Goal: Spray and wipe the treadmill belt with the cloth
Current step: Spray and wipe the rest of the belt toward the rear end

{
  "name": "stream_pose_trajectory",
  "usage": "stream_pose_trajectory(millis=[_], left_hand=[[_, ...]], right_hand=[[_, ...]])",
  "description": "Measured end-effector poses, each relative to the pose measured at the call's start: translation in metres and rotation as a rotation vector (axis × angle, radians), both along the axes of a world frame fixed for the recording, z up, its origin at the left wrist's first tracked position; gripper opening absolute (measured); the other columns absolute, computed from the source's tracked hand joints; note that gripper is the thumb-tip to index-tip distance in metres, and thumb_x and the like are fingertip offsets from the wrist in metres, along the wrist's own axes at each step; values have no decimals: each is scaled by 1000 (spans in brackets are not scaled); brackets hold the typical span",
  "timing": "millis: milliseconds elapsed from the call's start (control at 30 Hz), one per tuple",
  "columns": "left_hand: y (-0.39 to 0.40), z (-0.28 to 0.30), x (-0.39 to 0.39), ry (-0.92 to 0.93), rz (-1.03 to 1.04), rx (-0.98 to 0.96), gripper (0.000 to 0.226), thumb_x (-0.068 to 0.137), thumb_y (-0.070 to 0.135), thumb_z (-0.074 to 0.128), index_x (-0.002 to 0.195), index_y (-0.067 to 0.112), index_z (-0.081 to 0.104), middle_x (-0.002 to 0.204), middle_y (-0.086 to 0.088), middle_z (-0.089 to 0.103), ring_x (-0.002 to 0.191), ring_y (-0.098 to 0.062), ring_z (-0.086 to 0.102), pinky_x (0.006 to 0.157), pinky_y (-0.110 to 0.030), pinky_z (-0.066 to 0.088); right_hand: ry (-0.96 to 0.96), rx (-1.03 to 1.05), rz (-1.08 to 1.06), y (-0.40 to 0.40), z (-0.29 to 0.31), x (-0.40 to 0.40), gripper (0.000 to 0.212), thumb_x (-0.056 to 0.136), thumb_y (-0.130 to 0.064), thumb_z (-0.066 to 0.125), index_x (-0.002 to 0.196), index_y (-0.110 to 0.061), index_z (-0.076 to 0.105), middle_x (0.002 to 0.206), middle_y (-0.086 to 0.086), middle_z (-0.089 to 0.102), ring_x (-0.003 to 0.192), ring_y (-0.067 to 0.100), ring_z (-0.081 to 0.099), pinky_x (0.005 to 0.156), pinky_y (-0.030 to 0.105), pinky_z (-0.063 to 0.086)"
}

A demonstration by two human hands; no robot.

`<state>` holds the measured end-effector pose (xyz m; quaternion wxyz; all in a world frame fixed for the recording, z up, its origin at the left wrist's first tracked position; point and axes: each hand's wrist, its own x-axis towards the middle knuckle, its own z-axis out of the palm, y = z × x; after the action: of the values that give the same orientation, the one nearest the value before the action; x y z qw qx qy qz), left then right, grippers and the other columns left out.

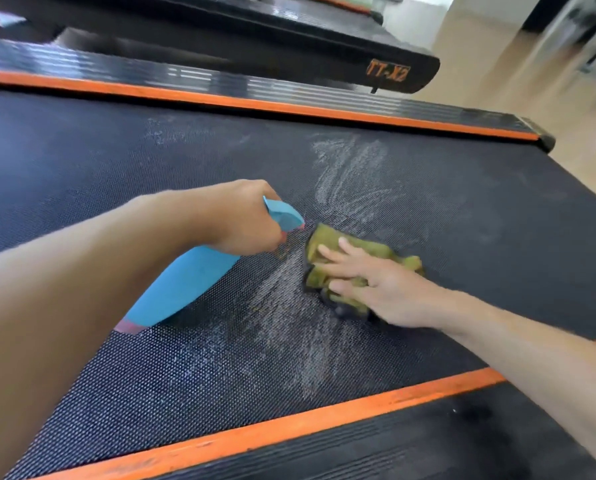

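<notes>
The head camera looks down on a black textured treadmill belt (pixel 462 216) that fills most of the view, with an orange stripe (pixel 255 431) along its near edge and a second orange stripe (pixel 255 102) along its far edge. The left hand (pixel 244 216) comes in from the near left and grips the neck of a blue spray bottle (pixel 185 285), its fingers curled round the trigger head; the bottle is tilted, its nozzle pointing right toward the cloth and its base held toward the near left, just above the belt. The right hand (pixel 369 282) reaches in from the near right and presses flat on a crumpled yellow-green cloth (pixel 327 244), fingers spread and straight across the top of it. The cloth lies on the belt near its middle, just right of the bottle's nozzle, with darker folds showing under the palm on its near side. Whitish wet streaks (pixel 355 174) mark the belt beyond the cloth, and a wider speckled patch of spray (pixel 289 327) spreads on the near side between the bottle and the near orange stripe. Beyond the far stripe runs a dark ribbed side rail (pixel 151 71). Farther off stands a second treadmill (pixel 324 39) with orange lettering on its end. Light wooden floor (pixel 497 64) shows at the far right.
</notes>
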<state>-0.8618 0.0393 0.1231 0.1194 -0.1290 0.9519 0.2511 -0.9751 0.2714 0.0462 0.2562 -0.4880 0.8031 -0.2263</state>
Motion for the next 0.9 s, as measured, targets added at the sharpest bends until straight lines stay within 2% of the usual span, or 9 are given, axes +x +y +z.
stream_pose_trajectory(millis=[100, 167, 267, 367, 433, 500, 600, 733, 900], left_hand=[[0, -7, -4, 4, -5, -17, 31, 66, 41, 51, 86, 22, 67, 85, -4, 71, 81, -30, 69, 75, -46, 62], [1, -9, -7, -12, -4, -28, 30, 67, 39, 52, 88, 24, 68, 85, -4, 70, 79, -29, 68, 75, -45, 62], [2, -8, -10, -10, 18, -24, 20, 68, 41, 53, 82, 30, 61, 86, 1, 68, 79, -25, 67, 75, -40, 61], [0, -8, -8, 13, 46, -15, 24, 64, 45, 52, 79, 30, 63, 84, 3, 69, 81, -25, 69, 79, -42, 61], [-5, -7, -6, 31, 80, 7, 26, 65, 47, 53, 80, 30, 65, 86, 4, 71, 82, -24, 70, 81, -42, 61], [-10, -5, -5, 38, 115, 41, 26, 67, 47, 55, 85, 32, 67, 91, 5, 74, 85, -22, 71, 84, -43, 61], [-17, 0, -1, 40, 173, 92, 29, 65, 45, 54, 86, 30, 65, 93, 2, 74, 86, -25, 70, 83, -43, 61], [-31, 1, 12, 74, 261, 122, 31, 65, 40, 55, 83, 22, 73, 84, -2, 77, 84, -31, 72, 79, -48, 61], [-56, 8, 31, 162, 455, 222, 27, 63, 35, 63, 82, 27, 80, 88, 0, 80, 95, -32, 73, 94, -51, 59]], right_hand=[[104, -46, 308, 0, -9, 47, 42, 99, -31, 51, 141, -34, 47, 157, -17, 22, 148, 4, -6, 116, 16, -7], [89, -46, 331, 2, -4, 36, 42, 99, -26, 53, 141, -29, 48, 156, -15, 25, 148, 3, -1, 116, 15, -3], [71, 45, 44, 13, 5, -30, 43, 101, -24, 50, 142, -34, 45, 156, -18, 24, 146, 0, 5, 117, 18, 2], [290, 185, -435, 31, 4, -96, 46, 102, -39, 42, 147, -30, 39, 158, -14, 21, 149, 12, 11, 120, 28, 6], [318, 219, -573, 28, 6, -103, 49, 103, -42, 38, 149, -26, 35, 160, -12, 19, 150, 17, 9, 120, 36, 6], [313, 150, -505, 9, 10, -78, 47, 103, -39, 39, 148, -26, 37, 155, -16, 24, 148, 14, 10, 116, 25, 4], [264, -49, -103, -26, 2, -8, 45, 102, -31, 47, 146, -25, 42, 155, -14, 28, 147, 9, 9, 107, 4, -5], [282, -64, 387, -53, -13, 24, 44, 101, -31, 47, 145, -25, 45, 157, -9, 28, 148, 10, 7, 118, 20, 2], [209, 55, -120, -77, 1, -66, 45, 104, -35, 40, 148, -32, 37, 159, -18, 20, 148, 6, 6, 121, 35, 5]])
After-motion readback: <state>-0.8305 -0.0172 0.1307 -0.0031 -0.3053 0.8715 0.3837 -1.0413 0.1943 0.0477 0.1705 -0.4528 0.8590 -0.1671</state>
